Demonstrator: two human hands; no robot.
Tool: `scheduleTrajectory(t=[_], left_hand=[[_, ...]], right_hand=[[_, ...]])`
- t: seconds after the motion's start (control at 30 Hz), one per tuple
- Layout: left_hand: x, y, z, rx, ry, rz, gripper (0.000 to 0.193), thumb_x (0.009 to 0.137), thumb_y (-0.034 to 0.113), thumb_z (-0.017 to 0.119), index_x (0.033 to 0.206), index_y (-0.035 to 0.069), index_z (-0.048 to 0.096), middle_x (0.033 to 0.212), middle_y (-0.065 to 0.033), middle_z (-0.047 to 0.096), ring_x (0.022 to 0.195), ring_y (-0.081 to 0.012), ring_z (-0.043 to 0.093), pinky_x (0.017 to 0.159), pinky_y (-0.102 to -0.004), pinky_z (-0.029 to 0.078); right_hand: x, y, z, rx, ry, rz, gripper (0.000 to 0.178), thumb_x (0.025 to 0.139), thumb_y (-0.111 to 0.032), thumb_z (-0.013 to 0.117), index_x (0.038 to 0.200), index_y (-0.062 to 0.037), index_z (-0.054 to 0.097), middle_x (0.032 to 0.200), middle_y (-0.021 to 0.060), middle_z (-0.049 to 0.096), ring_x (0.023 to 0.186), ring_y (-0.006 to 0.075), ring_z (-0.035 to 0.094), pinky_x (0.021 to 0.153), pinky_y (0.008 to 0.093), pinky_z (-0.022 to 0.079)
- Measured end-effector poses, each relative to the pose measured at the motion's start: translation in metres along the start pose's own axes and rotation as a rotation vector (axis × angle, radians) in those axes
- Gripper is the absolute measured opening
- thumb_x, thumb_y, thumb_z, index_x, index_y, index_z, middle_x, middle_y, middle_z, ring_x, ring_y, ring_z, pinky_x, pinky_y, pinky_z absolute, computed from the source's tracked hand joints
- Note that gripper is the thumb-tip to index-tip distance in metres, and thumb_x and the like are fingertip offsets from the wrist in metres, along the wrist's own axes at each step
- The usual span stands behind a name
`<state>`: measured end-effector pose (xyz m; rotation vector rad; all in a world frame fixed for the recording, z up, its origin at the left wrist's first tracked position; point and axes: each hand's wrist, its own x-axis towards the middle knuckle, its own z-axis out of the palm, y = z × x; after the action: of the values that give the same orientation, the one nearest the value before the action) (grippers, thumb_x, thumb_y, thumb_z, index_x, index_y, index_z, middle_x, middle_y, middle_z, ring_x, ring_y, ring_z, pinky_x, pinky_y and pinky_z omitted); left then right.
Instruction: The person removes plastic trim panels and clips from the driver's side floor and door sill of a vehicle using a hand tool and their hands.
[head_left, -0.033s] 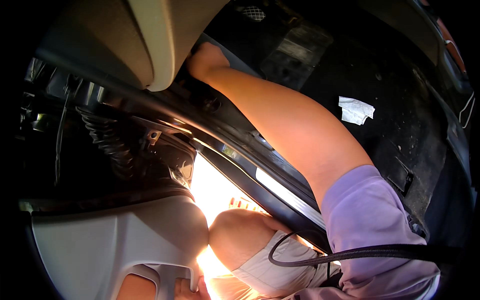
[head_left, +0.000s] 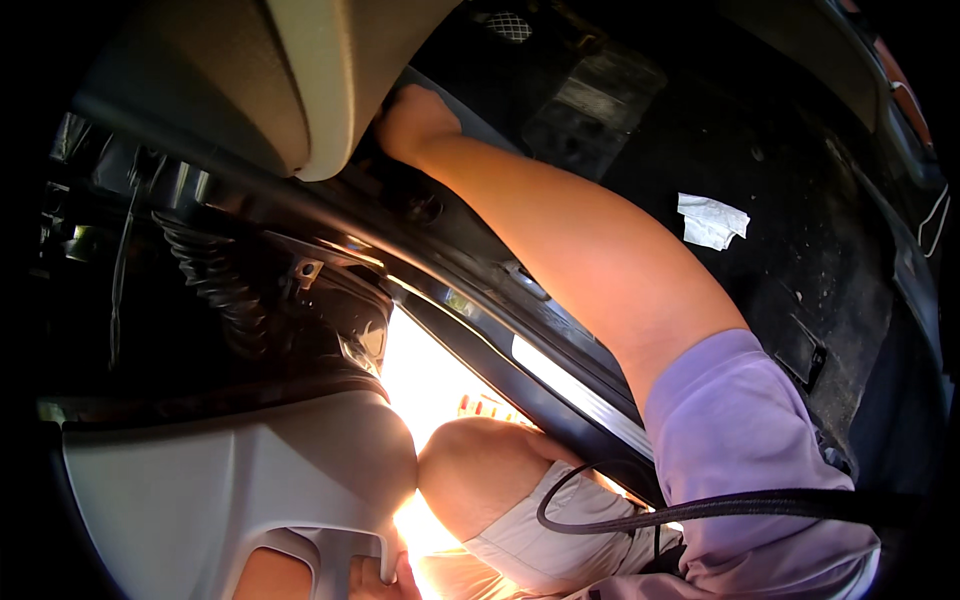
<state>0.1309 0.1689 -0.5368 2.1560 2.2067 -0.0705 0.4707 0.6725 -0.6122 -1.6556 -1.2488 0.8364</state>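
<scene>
My right arm, in a lilac sleeve, stretches across the car's door sill (head_left: pixel 570 385) toward the upper left. At its end is my right hand (head_left: pixel 415 122), next to the beige interior trim (head_left: pixel 325 90); its fingers go into dark shadow and are hidden. At the lower edge, my left hand (head_left: pixel 385 580) is partly cut off. Its bent fingers are closed around the edge of the grey door panel (head_left: pixel 230 470), beside the pull opening. Part of my left forearm (head_left: pixel 272 575) shows through that opening.
A crumpled white tissue (head_left: pixel 712 220) lies on the dark floor carpet (head_left: pixel 840 290). A black cable (head_left: pixel 740 505) loops across my sleeve. My bent knee (head_left: pixel 480 470) is against the door panel. A ribbed black hose (head_left: pixel 205 270) and a metal bracket (head_left: pixel 307 270) show in the door gap.
</scene>
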Motion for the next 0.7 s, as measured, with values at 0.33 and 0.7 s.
scheduleTrajectory(t=[0.33,0.7], left_hand=[[0.010,0.030,-0.014,0.167,-0.036,-0.019,0.036,0.100,0.031,0.064,0.112,-0.002,0.072,0.109,-0.0275,0.071,0.101,-0.0480,0.067,0.089,-0.0489,0.057],[-0.006,-0.005,0.008,-0.072,0.001,0.012,0.027,0.098,0.020,0.061,0.114,0.000,0.069,0.102,-0.0204,0.069,0.095,-0.0420,0.066,0.084,-0.0451,0.056]], right_hand=[[-0.001,0.017,-0.005,-0.276,-0.156,-0.359,0.048,0.110,-0.044,0.048,0.135,-0.0038,0.059,0.115,0.0237,0.075,0.113,0.0416,0.070,0.096,0.0508,0.056],[0.008,0.016,0.007,-0.494,-0.017,-0.460,0.048,0.113,-0.043,0.041,0.126,-0.0021,0.063,0.122,0.0191,0.075,0.117,0.0355,0.071,0.099,0.0455,0.055]])
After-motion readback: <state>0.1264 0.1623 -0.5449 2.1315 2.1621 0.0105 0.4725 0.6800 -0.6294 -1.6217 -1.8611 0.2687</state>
